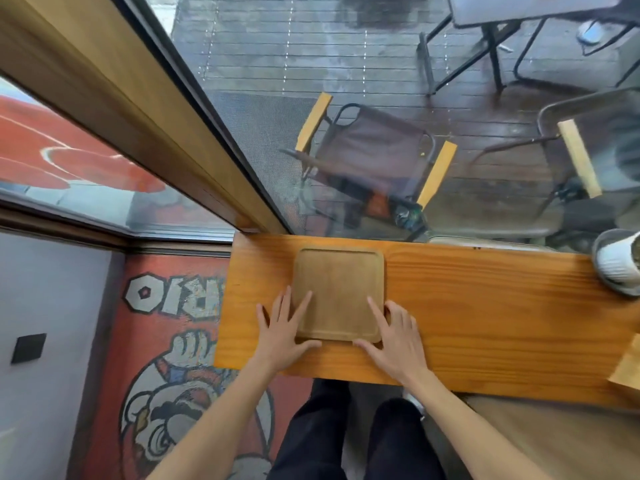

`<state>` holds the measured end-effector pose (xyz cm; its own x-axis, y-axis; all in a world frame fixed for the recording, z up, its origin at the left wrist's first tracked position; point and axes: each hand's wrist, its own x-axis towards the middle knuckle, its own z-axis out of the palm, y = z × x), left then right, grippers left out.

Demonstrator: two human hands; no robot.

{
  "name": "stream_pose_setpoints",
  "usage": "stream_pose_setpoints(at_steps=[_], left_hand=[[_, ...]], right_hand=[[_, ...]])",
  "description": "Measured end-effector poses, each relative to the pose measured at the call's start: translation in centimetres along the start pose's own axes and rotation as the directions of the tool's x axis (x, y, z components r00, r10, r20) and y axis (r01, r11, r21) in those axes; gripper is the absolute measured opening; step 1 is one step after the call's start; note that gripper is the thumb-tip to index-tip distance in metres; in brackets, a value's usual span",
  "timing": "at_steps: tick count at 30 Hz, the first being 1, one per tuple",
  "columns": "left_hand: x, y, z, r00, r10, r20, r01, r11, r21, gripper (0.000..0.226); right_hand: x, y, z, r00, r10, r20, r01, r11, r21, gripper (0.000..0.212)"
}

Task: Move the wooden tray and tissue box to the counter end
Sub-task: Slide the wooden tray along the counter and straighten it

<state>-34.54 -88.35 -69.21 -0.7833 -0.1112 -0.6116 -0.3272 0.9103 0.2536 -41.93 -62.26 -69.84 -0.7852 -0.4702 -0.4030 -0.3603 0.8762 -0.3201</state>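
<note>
A square wooden tray (339, 289) with rounded corners lies flat on the orange wooden counter (485, 306), near the counter's left end. My left hand (284, 332) rests on the tray's near left corner, fingers spread, thumb along the near edge. My right hand (393, 336) rests the same way on the near right corner. Both hands press on the tray's edges rather than wrap it. A light wooden box corner (628, 367), possibly the tissue box, shows at the right edge of the view.
A white ribbed plant pot (618, 263) stands on the counter at the far right. A glass window runs along the counter's far edge, with folding chairs (374, 161) outside. The counter ends at the left, above a painted floor (166, 358).
</note>
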Motion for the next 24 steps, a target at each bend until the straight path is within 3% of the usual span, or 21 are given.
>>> stream_pose_setpoints(at_steps=[4, 8, 13, 20, 24], left_hand=[[0.6, -2.0, 0.3, 0.997, 0.076, -0.033, -0.069, 0.982, 0.177, 0.111], [1.3, -3.4, 0.7, 0.982, 0.182, -0.053, -0.164, 0.956, 0.245, 0.09], [1.5, -4.7, 2.0, 0.962, 0.26, -0.078, -0.22, 0.917, 0.333, 0.074], [2.0, -5.9, 5.0, 0.912, 0.318, -0.257, -0.238, 0.924, 0.299, 0.069], [2.0, -5.7, 4.7, 0.904, 0.331, -0.271, -0.251, 0.923, 0.292, 0.07]], right_hand=[[-1.1, 1.4, 1.8, 0.995, -0.085, 0.057, 0.091, 0.991, -0.097, 0.095], [-0.3, 2.5, 2.5, 0.998, -0.066, 0.022, 0.068, 0.995, -0.069, 0.08], [-0.3, 2.8, 3.5, 0.995, -0.084, -0.045, 0.081, 0.994, -0.076, 0.078], [-0.4, 3.2, 4.5, 0.991, -0.089, -0.104, 0.079, 0.992, -0.098, 0.076], [-0.2, 3.1, 4.2, 0.99, -0.082, -0.114, 0.07, 0.992, -0.103, 0.072]])
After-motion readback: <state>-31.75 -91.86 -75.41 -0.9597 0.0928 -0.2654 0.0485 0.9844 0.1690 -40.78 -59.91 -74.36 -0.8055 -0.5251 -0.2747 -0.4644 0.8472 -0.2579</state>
